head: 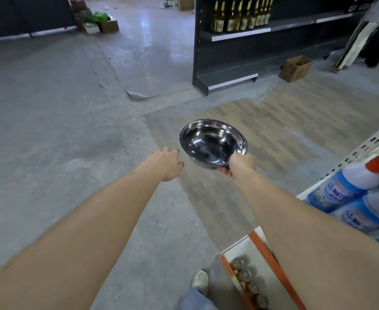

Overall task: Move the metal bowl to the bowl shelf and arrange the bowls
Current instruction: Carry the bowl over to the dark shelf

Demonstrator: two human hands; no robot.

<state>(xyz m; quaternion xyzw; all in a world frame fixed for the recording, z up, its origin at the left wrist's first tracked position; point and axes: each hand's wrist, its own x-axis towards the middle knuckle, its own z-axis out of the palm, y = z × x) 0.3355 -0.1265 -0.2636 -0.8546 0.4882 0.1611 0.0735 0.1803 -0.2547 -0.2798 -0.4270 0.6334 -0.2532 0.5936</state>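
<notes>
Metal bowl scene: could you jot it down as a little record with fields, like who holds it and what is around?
bowl: metal bowl, empty, carried above the floor
right hand: grips the bowl's near rim
left hand: free, fingers relaxed, beside the bowl, not touching
ahead: dark shelf with bottles
right side: blue cleaner bottles; box of cans below
bowl shelf: not in view

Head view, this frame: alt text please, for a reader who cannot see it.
A person's right hand holds an empty metal bowl by its near rim over the shop floor, while the left hand reaches out open beside it. A dark shelf with bottles stands ahead; blue cleaner bottles lie at right.
</notes>
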